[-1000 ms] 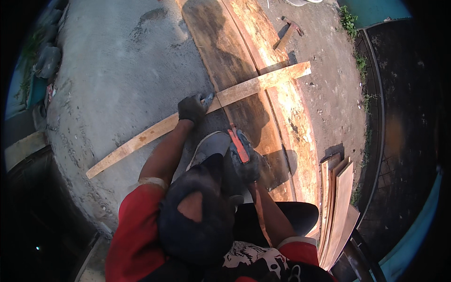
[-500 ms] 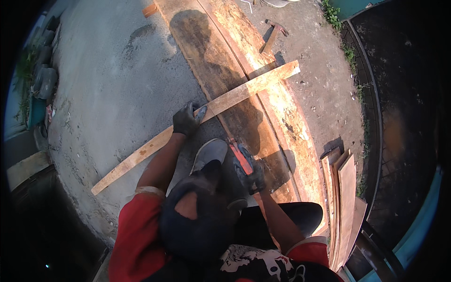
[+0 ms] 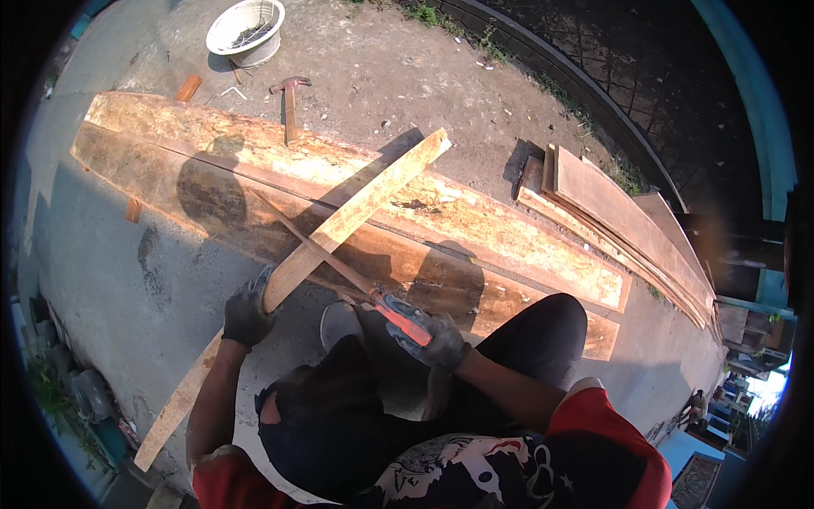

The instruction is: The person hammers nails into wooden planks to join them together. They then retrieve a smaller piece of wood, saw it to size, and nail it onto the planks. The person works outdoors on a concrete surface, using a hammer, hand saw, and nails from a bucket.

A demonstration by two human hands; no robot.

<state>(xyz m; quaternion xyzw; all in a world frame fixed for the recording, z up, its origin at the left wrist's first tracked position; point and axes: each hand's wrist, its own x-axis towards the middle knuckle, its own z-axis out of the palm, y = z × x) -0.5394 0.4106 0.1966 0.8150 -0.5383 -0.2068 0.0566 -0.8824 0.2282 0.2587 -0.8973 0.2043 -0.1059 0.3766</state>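
Note:
A long narrow wooden strip (image 3: 360, 212) lies slantwise across two wide planks, its near end reaching past them over the ground on the left. My gloved left hand (image 3: 248, 312) is closed around the strip, just off the planks' near edge. In my gloved right hand (image 3: 441, 339) is a handsaw (image 3: 405, 321), gripped by its orange handle. Its blade points up and left, crossing the strip a little beyond my left hand. Whether the teeth touch the wood, I cannot tell. The planks (image 3: 492, 229) lie side by side in front of my legs.
Beyond the planks' far edge, a claw hammer (image 3: 290, 110) rests near a white tub (image 3: 246, 34). A small wood block (image 3: 188, 88) lies near them. Several thin boards (image 3: 623, 220) are stacked at the right. A curved kerb (image 3: 585, 97) runs behind.
My view has turned toward the right. The saw has come up from beside the plank edge, and its blade now crosses the strip. My left hand still grips the strip.

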